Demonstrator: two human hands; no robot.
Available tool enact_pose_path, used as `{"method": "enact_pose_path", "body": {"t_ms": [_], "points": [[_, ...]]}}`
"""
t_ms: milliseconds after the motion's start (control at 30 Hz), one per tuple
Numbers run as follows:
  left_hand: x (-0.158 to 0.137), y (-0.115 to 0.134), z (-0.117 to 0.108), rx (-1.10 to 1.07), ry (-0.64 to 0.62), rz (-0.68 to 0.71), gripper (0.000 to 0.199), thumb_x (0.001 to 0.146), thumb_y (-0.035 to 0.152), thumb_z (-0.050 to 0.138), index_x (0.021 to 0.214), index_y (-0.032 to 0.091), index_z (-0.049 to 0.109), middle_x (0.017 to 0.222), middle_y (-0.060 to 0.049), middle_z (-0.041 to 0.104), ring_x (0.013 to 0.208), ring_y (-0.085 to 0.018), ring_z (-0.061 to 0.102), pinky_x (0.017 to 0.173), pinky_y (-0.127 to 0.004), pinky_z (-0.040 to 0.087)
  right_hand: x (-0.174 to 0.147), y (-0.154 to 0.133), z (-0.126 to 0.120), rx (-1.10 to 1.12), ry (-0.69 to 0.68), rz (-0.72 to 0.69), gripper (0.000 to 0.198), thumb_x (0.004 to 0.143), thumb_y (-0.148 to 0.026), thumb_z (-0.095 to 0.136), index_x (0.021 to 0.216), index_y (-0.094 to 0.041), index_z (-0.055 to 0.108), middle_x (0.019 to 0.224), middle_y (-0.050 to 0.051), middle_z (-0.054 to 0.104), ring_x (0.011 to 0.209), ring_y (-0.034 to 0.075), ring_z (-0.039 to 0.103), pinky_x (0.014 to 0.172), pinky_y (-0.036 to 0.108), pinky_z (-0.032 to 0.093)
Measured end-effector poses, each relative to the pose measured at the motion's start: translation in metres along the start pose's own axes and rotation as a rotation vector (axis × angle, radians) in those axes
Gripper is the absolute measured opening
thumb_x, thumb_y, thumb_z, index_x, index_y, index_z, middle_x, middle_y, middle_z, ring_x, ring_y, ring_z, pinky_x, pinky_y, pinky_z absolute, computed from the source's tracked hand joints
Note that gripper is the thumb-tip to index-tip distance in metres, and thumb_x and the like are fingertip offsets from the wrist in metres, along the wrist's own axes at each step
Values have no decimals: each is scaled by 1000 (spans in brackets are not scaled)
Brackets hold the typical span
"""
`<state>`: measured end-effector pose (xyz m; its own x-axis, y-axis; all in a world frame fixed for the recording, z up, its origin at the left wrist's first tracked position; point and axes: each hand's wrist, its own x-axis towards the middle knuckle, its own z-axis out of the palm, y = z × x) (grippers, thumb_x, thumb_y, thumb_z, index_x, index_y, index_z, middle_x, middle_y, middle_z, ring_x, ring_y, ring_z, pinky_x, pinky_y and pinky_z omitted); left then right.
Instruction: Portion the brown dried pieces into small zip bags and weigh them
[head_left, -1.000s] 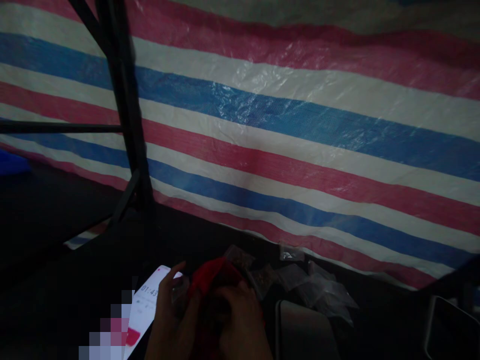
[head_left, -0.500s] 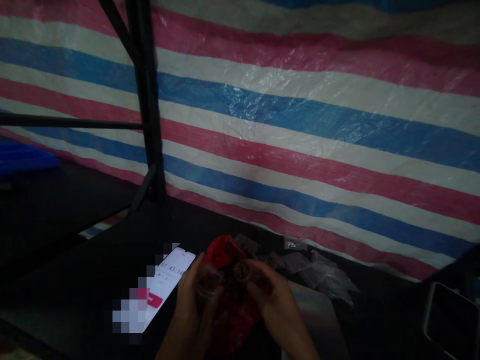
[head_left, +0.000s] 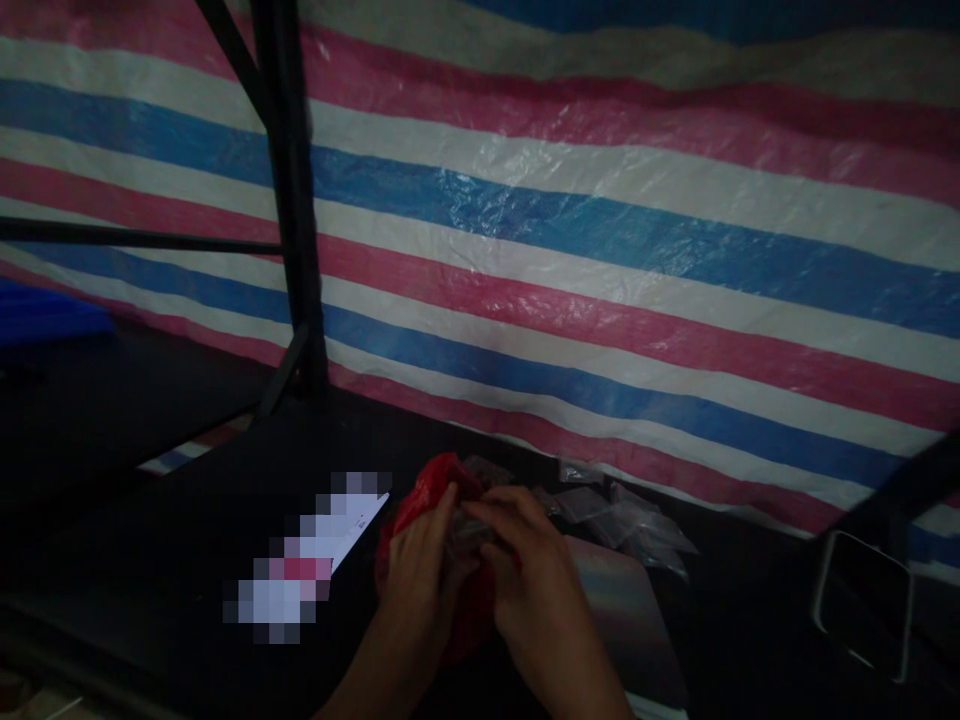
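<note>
A person's left hand (head_left: pixel 416 560) and right hand (head_left: pixel 529 550) meet over a red bag (head_left: pixel 431 485) on a dark table (head_left: pixel 307 430) in dim light. The left hand lies along the bag with its fingers nearly straight and pressed close together; the right is half curled, fingertips and thumb bent toward a clear plastic piece (head_left: pixel 471 535) between the two hands, at the bag's mouth. Shadow and fingers hide whether either hand grips it. Just beside the right forearm lies a flat silvery case (head_left: pixel 626 610), with clear packets (head_left: pixel 630 520) beyond it. A lit phone (head_left: pixel 358 525), partly pixelated, rests left of the bag; a dark-screened device (head_left: pixel 866 600) sits well apart at right. A striped sheet (head_left: pixel 600 290) hangs behind.
</note>
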<state>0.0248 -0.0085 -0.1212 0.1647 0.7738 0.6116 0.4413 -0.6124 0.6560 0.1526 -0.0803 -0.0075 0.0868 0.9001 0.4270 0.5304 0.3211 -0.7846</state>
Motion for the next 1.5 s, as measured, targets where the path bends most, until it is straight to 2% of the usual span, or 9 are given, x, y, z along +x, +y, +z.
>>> {"method": "enact_pose_path", "body": {"t_ms": [133, 300, 533, 700, 900, 1133, 1233, 1367, 1500], "points": [[-3, 4, -4, -76, -39, -54, 58, 103, 33, 51, 160, 28, 43, 151, -13, 66, 129, -31, 68, 105, -52, 55, 2, -2, 1, 14, 14, 9, 69, 82, 9, 47, 130, -30, 75, 134, 2, 72, 127, 17, 66, 114, 32, 48], [3, 14, -11, -239, -48, -198, 60, 102, 40, 54, 159, 27, 43, 159, -15, 58, 146, -32, 55, 119, -59, 43, 5, -3, 2, 21, 40, 26, 54, 84, 4, 55, 116, -30, 80, 125, 1, 76, 121, 18, 70, 111, 33, 51], [9, 26, -9, -388, 48, -316, 66, 94, 49, 64, 152, 25, 47, 159, -17, 54, 149, -37, 50, 123, -65, 37, 15, -11, -2, 47, 75, -10, 44, 86, -6, 57, 113, -30, 82, 128, 4, 77, 123, 22, 70, 111, 38, 53], [10, 26, -17, -402, 171, -365, 64, 94, 49, 63, 151, 23, 47, 146, -15, 62, 136, -33, 60, 117, -58, 45, 24, 10, -5, -19, 103, 39, 42, 85, -9, 62, 118, -28, 80, 126, 5, 77, 118, 24, 71, 108, 41, 53], [7, 19, -24, -335, 388, -289, 61, 95, 49, 63, 149, 25, 47, 132, -11, 63, 121, -29, 65, 107, -50, 52, 24, 29, -2, -133, -41, 129, 44, 83, -11, 73, 125, -25, 78, 131, 9, 75, 128, 30, 65, 116, 49, 43], [-8, 16, -10, -219, 305, -74, 61, 101, 42, 55, 158, 27, 38, 135, -12, 58, 123, -29, 62, 101, -49, 55, 5, -16, 1, 123, -206, 230, 24, 82, -13, 75, 102, -27, 76, 101, -2, 76, 92, 19, 71, 84, 30, 54], [-15, 9, -5, -157, 229, -10, 67, 101, 35, 55, 163, 29, 29, 136, -13, 57, 123, -30, 61, 101, -52, 54, -5, -17, 5, 65, -126, 161, 17, 87, -13, 71, 96, -26, 76, 104, -1, 75, 96, 18, 70, 88, 30, 53], [-21, 6, 1, -139, 215, -18, 75, 97, 30, 59, 165, 32, 26, 136, -14, 58, 125, -32, 60, 103, -56, 53, -18, -14, 7, 97, -94, 164, 36, 85, -16, 75, 118, -32, 76, 121, 0, 75, 112, 21, 71, 99, 32, 54], [-24, 21, 0, -175, 223, -24, 78, 96, 26, 59, 166, 33, 25, 142, -14, 57, 131, -32, 59, 105, -54, 53, -24, -19, 5, 153, -75, 210, 34, 85, -15, 73, 116, -28, 75, 105, 1, 80, 98, 20, 76, 90, 31, 57]]}}
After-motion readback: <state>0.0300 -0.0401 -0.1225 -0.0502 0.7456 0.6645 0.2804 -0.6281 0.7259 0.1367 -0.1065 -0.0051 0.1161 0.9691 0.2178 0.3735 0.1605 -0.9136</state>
